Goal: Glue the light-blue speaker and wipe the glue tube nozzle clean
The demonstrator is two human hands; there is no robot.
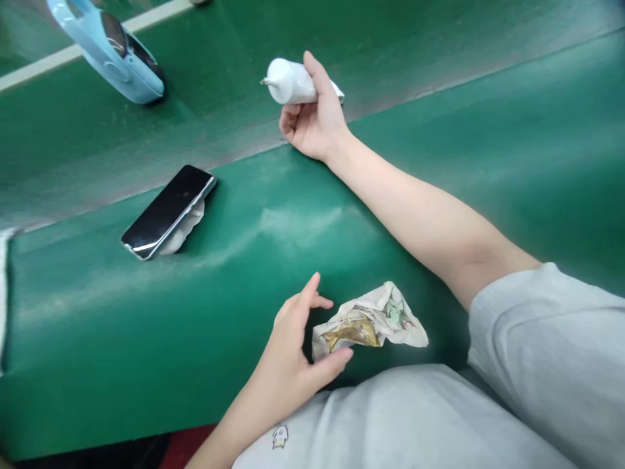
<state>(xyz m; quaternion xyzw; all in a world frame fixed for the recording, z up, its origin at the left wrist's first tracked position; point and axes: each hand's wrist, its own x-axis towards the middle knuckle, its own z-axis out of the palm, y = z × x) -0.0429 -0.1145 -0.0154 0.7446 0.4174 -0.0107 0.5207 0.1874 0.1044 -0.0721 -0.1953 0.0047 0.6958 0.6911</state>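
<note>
My right hand (pixel 319 117) is wrapped round a white squeeze bottle (pixel 293 81) with a thin nozzle. The bottle lies on its side in the grip, its nozzle pointing left, over the far part of the green surface. Close to my body, my left hand (pixel 297 342) has its fingers apart around the left end of a crumpled piece of paper (pixel 361 326). That paper is off-white with gold-brown and pale green patches. Whether the left thumb touches it, I cannot tell.
A black-screened phone (pixel 168 212) leans on a whitish lump (pixel 183 229) on the green table (pixel 146 352). Farther back at the upper left is a light blue device with a looped band (pixel 120 62). A pale strip (pixel 151 14) crosses behind it, and a seam runs across the table.
</note>
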